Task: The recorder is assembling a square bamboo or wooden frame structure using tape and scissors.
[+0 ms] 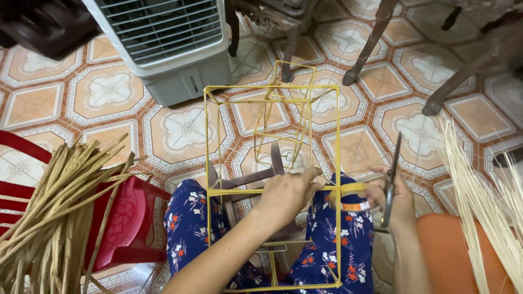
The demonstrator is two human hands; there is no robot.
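A box-shaped frame of thin yellow-wrapped rods (218,136) stands between my knees, over blue flowered trousers. My left hand (286,193) grips the frame's near horizontal bar, fingers curled over it. My right hand (395,198) holds a roll of yellow tape (353,197) and a pair of dark scissors (390,179) that point upward. A strip of the yellow tape runs from the roll to the bar by my left hand. A smaller yellow wire frame (291,87) sits inside the far end.
A red plastic stool (131,223) on the left carries a bundle of thick cane strips (60,201). Thin pale reeds (479,201) fan out at the right over an orange seat (452,256). A white air cooler (169,49) and dark chair legs (370,43) stand on the patterned tile floor.
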